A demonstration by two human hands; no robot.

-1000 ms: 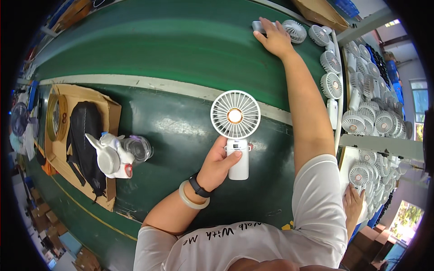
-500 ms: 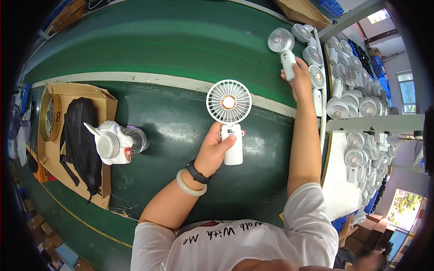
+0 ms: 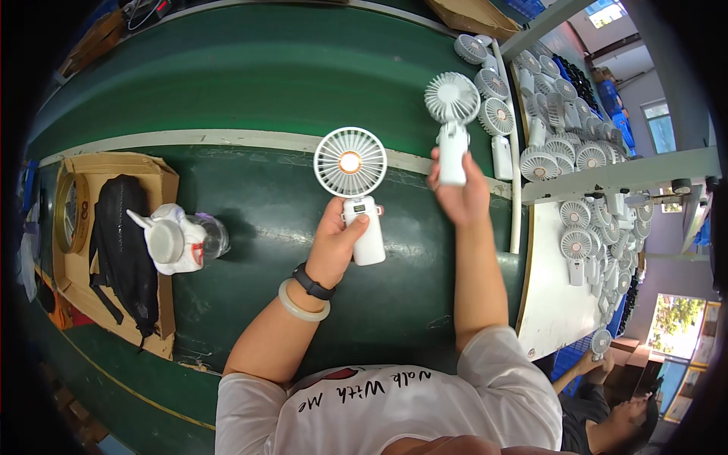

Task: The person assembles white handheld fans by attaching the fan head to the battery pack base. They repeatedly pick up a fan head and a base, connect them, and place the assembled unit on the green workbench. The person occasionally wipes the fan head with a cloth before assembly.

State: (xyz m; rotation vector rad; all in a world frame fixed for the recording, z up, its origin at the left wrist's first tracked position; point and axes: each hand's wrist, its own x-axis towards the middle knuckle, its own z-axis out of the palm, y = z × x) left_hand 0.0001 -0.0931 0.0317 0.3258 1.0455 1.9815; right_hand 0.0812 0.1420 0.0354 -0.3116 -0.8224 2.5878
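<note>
The left hand point(image 3: 334, 246) was closed around the white handle of a handheld fan point(image 3: 354, 186), thumb pressed on its front, the round grille upright above the green conveyor belt point(image 3: 227, 83). That grip and place matched the frame 0.5 s earlier, with the fan head only a little higher in view.

The right hand point(image 3: 457, 193) had changed most. 1 s earlier it was stretched far out to the fans at the belt's far edge; 0.5 s earlier it was lifting one off there. Now it had drawn back toward the body, closed around the handle of a second white fan point(image 3: 453, 121), held upright just right of the first, the 2 apart and not touching.

Many more white fans point(image 3: 565, 148) stood packed on the shelf rack point(image 3: 629, 171) at the right, as before. On the left, a cardboard tray point(image 3: 163, 182) held a black bag point(image 3: 125, 243), and a white jug-shaped bottle point(image 3: 174, 239) lay beside it on the belt, both unmoved. A second person point(image 3: 607, 409) sat low at the right.
</note>
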